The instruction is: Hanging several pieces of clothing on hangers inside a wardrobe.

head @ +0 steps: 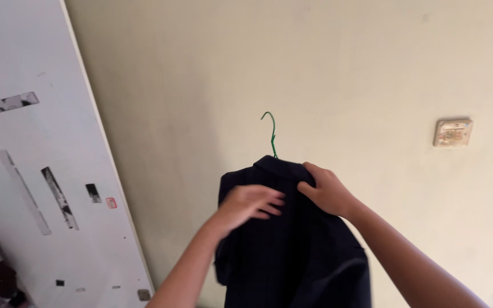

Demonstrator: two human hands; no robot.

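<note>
cream wall behind dark jacket [292, 251]

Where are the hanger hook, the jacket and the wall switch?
hanger hook [270, 132], head view, on the green wire stem.
jacket [292, 251], head view, on the dark front panel.
wall switch [453, 132], head view, on the plate's middle.

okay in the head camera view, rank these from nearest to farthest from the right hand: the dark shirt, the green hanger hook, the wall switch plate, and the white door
1. Dark shirt: gripped at the collar by the right hand.
2. Green hanger hook: just above, slightly left.
3. Wall switch plate: up and to the right, on the cream wall.
4. White door: far left.
</note>
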